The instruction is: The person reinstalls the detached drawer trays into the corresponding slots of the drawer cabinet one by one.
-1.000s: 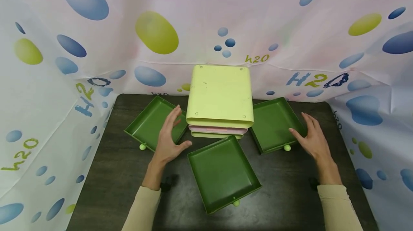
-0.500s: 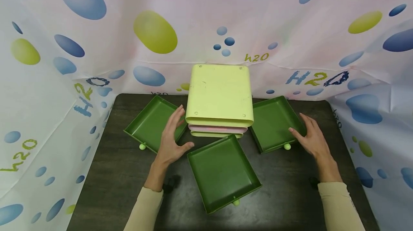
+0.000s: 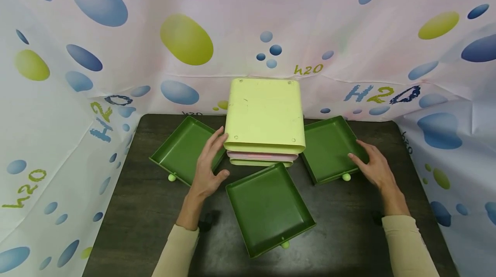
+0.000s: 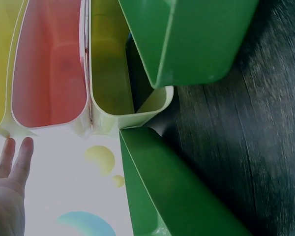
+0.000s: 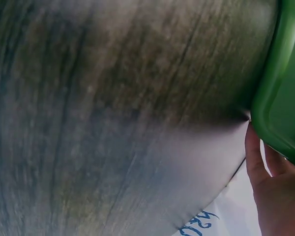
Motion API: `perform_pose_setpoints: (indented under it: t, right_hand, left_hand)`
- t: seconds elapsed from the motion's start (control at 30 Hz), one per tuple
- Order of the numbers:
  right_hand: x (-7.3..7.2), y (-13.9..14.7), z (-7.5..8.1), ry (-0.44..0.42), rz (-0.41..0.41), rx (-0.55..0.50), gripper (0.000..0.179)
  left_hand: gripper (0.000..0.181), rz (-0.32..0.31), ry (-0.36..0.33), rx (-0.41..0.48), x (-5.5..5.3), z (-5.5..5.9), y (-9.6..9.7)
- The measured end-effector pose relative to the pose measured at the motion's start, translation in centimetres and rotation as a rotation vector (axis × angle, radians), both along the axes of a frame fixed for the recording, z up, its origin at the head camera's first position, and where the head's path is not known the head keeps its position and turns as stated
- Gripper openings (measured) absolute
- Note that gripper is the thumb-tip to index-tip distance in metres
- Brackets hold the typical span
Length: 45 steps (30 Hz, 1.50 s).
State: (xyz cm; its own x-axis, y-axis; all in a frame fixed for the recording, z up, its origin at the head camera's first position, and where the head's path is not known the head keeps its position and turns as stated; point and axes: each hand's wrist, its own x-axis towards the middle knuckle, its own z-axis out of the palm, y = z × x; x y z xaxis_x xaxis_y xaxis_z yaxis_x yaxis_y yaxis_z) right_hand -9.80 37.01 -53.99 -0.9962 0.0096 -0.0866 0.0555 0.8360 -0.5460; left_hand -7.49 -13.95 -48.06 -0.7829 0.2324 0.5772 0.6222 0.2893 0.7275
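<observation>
A stack of open-fronted drawer shells stands at the back centre, a pale yellow shell (image 3: pixel 265 113) uppermost, a pink one (image 4: pixel 49 73) and another yellowish one beneath. My left hand (image 3: pixel 207 173) is raised with outstretched fingers beside the stack's left front corner; whether the fingertips touch it cannot be told. Below that hand lies the left green drawer (image 3: pixel 182 146). My right hand (image 3: pixel 373 167) is at the right green drawer (image 3: pixel 325 150), its thumb over the front right corner. In the right wrist view, its nearly straight fingers (image 5: pixel 255 157) meet the drawer's outside.
A third green drawer (image 3: pixel 271 210) lies askew in front of the stack. Each drawer has a round light green knob (image 3: pixel 172 177) on its front. The dark wooden table (image 3: pixel 341 234) is bordered at the back and sides by a dotted curtain (image 3: pixel 325 14).
My left hand has moved slightly right and forward, closer to the stack's side. My right fingers have come in a little toward the right drawer's edge. The drawers and stack stay put.
</observation>
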Motion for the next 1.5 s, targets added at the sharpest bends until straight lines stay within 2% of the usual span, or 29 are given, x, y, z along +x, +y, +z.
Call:
perform_pose_setpoints:
  t: [0.5, 0.87, 1.27, 1.5]
  right_hand:
    - [0.2, 0.2, 0.0, -0.045, -0.022, -0.006, 0.075]
    - [-0.2, 0.6, 0.0, -0.078, -0.028, 0.007, 0.075]
    - [0.4, 0.7, 0.3, 0.002, -0.057, -0.052, 0.063]
    - [1.0, 1.0, 0.3, 0.004, -0.098, -0.12, 0.061]
  left_hand:
    - [0.089, 0.006, 0.002, 0.013, -0.2, 0.4, 0.4]
    - [0.089, 0.014, -0.016, 0.016, -0.2, 0.6, 0.6]
    - [0.088, 0.016, -0.013, 0.032, -0.2, 0.6, 0.5]
    - [0.087, 0.015, -0.011, 0.032, -0.2, 0.7, 0.6]
